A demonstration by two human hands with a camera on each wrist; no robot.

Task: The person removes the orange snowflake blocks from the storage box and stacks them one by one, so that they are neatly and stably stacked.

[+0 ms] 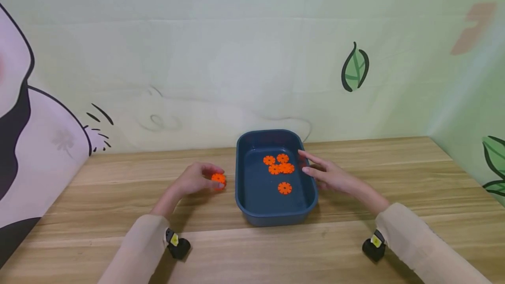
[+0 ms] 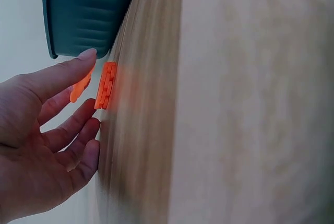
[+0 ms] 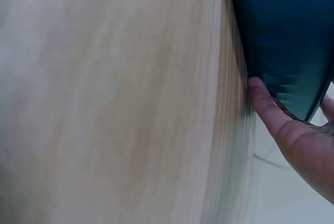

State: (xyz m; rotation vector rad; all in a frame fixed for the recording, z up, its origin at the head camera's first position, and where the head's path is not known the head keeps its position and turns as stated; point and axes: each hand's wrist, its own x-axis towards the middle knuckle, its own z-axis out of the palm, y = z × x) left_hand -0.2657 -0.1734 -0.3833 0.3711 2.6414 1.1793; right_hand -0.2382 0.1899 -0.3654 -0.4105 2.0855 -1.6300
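Beside the blue tub point(image 1: 275, 220), my left hand point(image 1: 194, 179) pinches one orange notched disc point(image 2: 80, 86) between thumb and index finger. The disc is tilted and just above a small stack of similar orange discs point(image 2: 106, 85) on the table. The other fingers of that hand are loosely bent near the stack. On the tub's right side, my right hand point(image 1: 333, 176) rests with extended fingers over the rim and against the outer wall. Several orange discs point(image 1: 284, 188) lie flat inside the tub, some overlapping towards its far end.
A wood-grain table point(image 1: 98, 192) carries everything and meets a pale printed wall point(image 1: 221, 65) behind the tub. Black cameras point(image 1: 179, 248) are strapped at both wrists, over light sleeves.
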